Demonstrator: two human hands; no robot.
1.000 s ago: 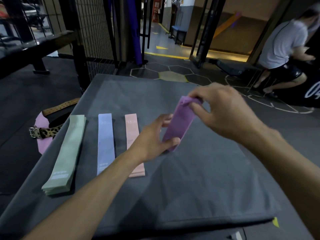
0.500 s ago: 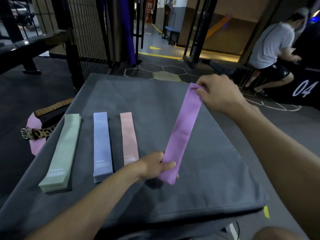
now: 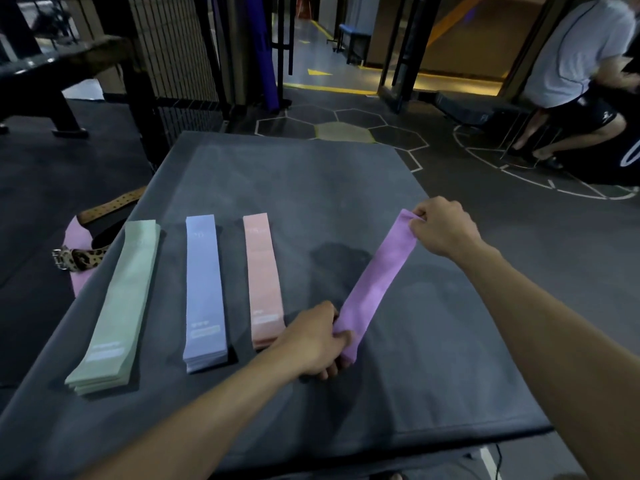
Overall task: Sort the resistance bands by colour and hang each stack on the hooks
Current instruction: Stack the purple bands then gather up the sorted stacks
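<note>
hands (image 3: pixel 377 292) apart (both pinching)

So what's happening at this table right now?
A person is sorting resistance bands on a grey table. The left hand and right hand grip opposite ends of a purple band, stretched flat at an angle. Green, blue and pink stacks lie side by side to its left. Nothing is hung yet.

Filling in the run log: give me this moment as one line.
left hand: grips purple band near end | right hand: pinches far end | green, blue, pink stacks on table
</note>
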